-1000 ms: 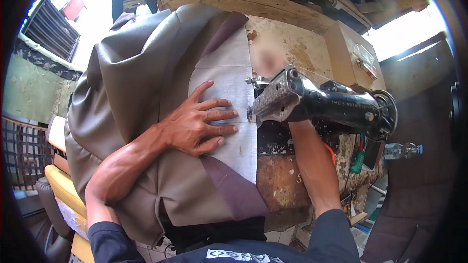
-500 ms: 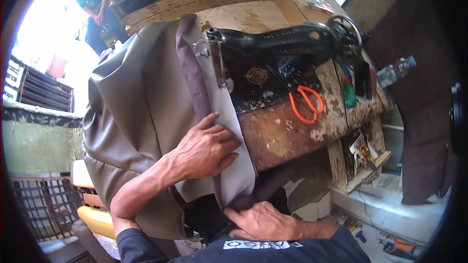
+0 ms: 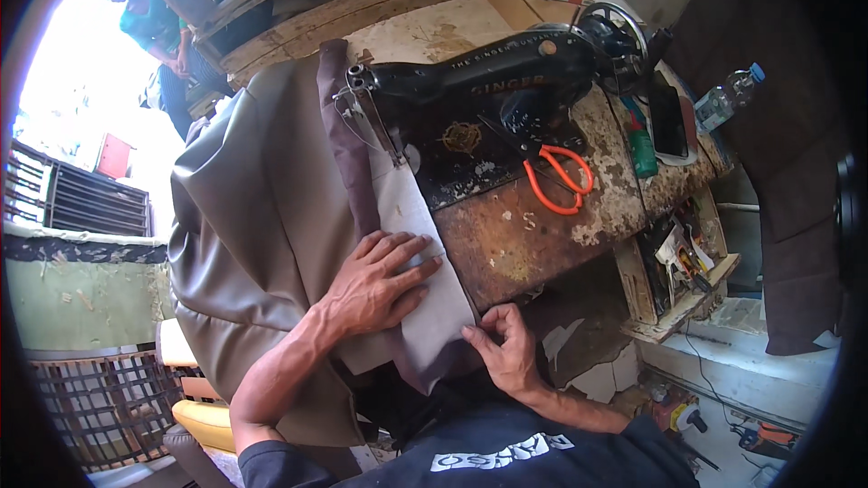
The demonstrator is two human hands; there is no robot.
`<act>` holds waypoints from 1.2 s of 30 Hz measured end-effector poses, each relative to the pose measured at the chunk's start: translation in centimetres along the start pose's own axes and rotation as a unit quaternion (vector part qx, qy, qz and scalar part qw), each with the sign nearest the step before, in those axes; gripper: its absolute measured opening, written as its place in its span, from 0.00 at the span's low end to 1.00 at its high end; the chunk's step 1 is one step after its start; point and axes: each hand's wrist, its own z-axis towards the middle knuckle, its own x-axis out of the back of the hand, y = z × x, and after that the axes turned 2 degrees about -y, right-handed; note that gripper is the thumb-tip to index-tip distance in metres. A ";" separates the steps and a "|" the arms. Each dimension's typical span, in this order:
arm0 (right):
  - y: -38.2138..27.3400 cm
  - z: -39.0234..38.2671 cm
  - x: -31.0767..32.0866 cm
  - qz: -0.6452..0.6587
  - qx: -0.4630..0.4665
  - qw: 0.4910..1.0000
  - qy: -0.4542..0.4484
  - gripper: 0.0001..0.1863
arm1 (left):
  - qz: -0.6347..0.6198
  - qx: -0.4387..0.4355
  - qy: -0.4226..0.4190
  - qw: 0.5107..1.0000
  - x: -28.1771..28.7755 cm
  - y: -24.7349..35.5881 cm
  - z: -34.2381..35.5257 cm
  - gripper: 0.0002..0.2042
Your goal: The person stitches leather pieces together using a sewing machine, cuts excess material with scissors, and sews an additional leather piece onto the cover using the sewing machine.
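A large grey-brown leatherette sheet drapes over the left of the worktable. Along its right side run a dark purple-brown strip and a pale grey strip of material, which passes under the needle end of a black sewing machine. My left hand rests flat on the strips, fingers stretched toward the machine. At the pale strip's lower right edge, by the table's front, my right hand pinches the material between thumb and fingers.
Orange-handled scissors lie on the machine bed. Farther right are a green bottle, a phone and a clear plastic bottle. An open drawer juts out below. Another person is at the far left.
My right hand has moved up and right from the lower fold to the pale strip's edge. My left hand has flattened, with its fingers straighter.
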 end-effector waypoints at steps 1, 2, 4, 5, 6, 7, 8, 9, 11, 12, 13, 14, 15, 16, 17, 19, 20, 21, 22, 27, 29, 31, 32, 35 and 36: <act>-0.1 -0.1 0.0 0.026 -0.012 1.000 0.000 0.19 | 0.000 0.002 0.003 1.000 -0.1 -0.1 0.0 0.21; -0.3 0.0 0.1 0.052 -0.025 0.998 0.000 0.18 | -0.002 -0.007 0.002 1.000 -0.2 -0.4 -0.1 0.23; -1.5 0.4 0.8 0.032 -0.010 0.999 -0.012 0.15 | -0.008 -0.024 -0.001 1.000 -0.4 -0.9 -0.3 0.26; -2.4 0.7 1.0 0.012 0.015 0.999 -0.029 0.13 | -0.012 -0.029 0.001 1.000 -0.5 -1.2 -0.3 0.27; -3.0 1.0 1.3 -0.008 0.041 0.998 -0.045 0.12 | -0.015 -0.026 0.004 1.000 -0.6 -1.2 -0.3 0.27; -3.1 1.4 1.4 -0.010 0.041 0.997 -0.059 0.09 | -0.016 -0.027 0.003 0.999 -0.6 -1.5 -0.4 0.28; -3.3 1.7 1.5 -0.012 0.041 0.997 -0.061 0.09 | -0.018 -0.028 0.002 0.999 -0.6 -1.7 -0.4 0.28; -3.7 2.0 1.5 -0.018 0.037 0.996 -0.080 0.08 | -0.019 -0.026 0.004 0.999 -0.5 -2.0 -0.4 0.28; -4.3 2.6 1.7 -0.033 0.056 0.994 -0.088 0.07 | -0.026 -0.018 0.000 1.000 -0.5 -2.1 -0.3 0.28; -4.5 3.1 1.6 -0.036 0.054 0.994 -0.091 0.07 | -0.028 -0.014 -0.003 0.999 -0.5 -2.2 -0.2 0.28; -4.6 3.5 1.4 -0.067 0.092 0.990 -0.081 0.09 | -0.032 -0.012 -0.002 0.999 -0.4 -2.3 -0.2 0.28; -4.8 3.8 1.3 -0.096 0.131 0.984 -0.070 0.11 | -0.035 -0.010 -0.003 0.999 -0.3 -2.5 -0.1 0.28; -5.1 4.0 1.4 -0.098 0.129 0.984 -0.073 0.11 | -0.037 -0.009 -0.004 0.999 -0.3 -2.6 0.0 0.28; -5.5 4.2 1.5 -0.134 0.105 0.981 -0.093 0.13 | -0.039 -0.006 -0.003 0.999 -0.3 -2.8 0.0 0.28; -5.9 4.4 1.5 -0.169 0.082 0.976 -0.113 0.14 | -0.039 -0.006 -0.002 0.999 -0.3 -3.1 0.0 0.29; -6.2 4.7 1.5 -0.190 0.089 0.970 -0.121 0.14 | -0.040 -0.003 -0.002 0.999 -0.3 -3.4 0.0 0.29; -6.4 5.0 1.5 -0.211 0.097 0.965 -0.125 0.15 | -0.042 -0.004 0.001 0.999 -0.3 -3.5 0.1 0.29; -6.8 5.3 1.6 -0.210 0.098 0.964 -0.127 0.15 | -0.043 -0.005 0.003 0.999 -0.2 -3.7 0.2 0.29; -7.2 5.7 1.6 -0.224 0.103 0.960 -0.130 0.14 | -0.042 -0.003 0.003 0.999 -0.2 -3.8 0.3 0.29; -7.1 6.9 1.3 -0.233 0.127 0.958 -0.109 0.13 | -0.068 0.001 0.012 0.998 -0.1 -4.7 0.9 0.29; -7.3 7.1 1.4 -0.238 0.130 0.956 -0.112 0.13 | -0.065 0.004 0.014 0.998 0.0 -4.6 1.0 0.28; -7.5 7.6 1.2 -0.243 0.134 0.955 -0.102 0.12 | -0.067 0.000 0.017 0.998 -0.1 -5.0 1.2 0.26; -7.5 7.8 1.1 -0.241 0.134 0.956 -0.101 0.12 | -0.072 0.009 0.023 0.997 -0.3 -5.3 1.2 0.27; -7.3 8.5 0.6 -0.237 0.122 0.958 -0.108 0.12 | -0.073 0.022 0.034 0.997 -0.4 -5.8 1.0 0.28; -6.8 8.7 0.4 -0.236 0.138 0.956 -0.104 0.12 | -0.070 0.028 0.038 0.996 -0.4 -6.0 0.9 0.28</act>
